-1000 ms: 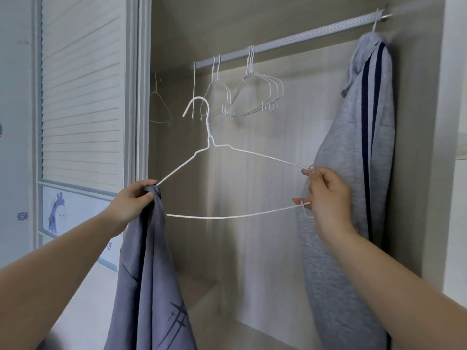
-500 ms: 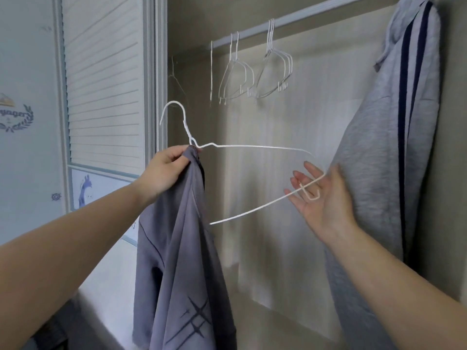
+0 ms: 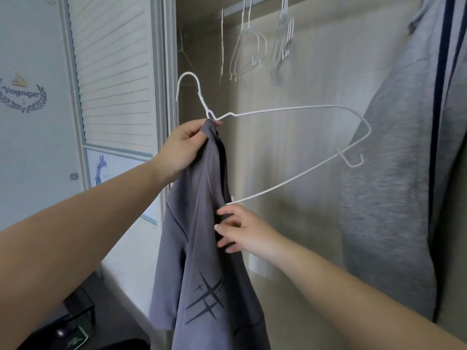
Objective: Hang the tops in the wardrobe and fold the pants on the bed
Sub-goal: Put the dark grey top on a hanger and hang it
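My left hand (image 3: pixel 185 145) pinches the collar of the purple top (image 3: pixel 202 248) together with the neck of the white wire hanger (image 3: pixel 283 111), fingers curled tight on both. The top hangs straight down from that pinch, long axis vertical, toward 6 o'clock. It's bunched, not spread.

The hanger's hook points up toward 12, and its free shoulder sticks out toward 3 o'clock, tilted away from me. The bottom wire runs back down toward 7 o'clock and ends at the fabric edge, just above my right hand (image 3: pixel 242 231).

My right hand sits at 5 o'clock from the left, fingers loosely bent against the top's folds. Looks like touching or starting to gather cloth; can't tell if it has actually pinched any. It's the nearer hand to the loose fabric; the left is the anchor.

Key relation: the top is all on the left end of the hanger and below it, while the free shoulder is bare off to 3. My guess is the cloth needs pulling from 6 up toward 3 over that wire end.

The top is not yet on the rod (image 3: pixel 252 6), which is up at 12 to 1 with spare hangers (image 3: pixel 252 46) on it. A grey hoodie (image 3: pixel 404 173) is already hung at far 3. The wardrobe door (image 3: pixel 113 72) is at 9.
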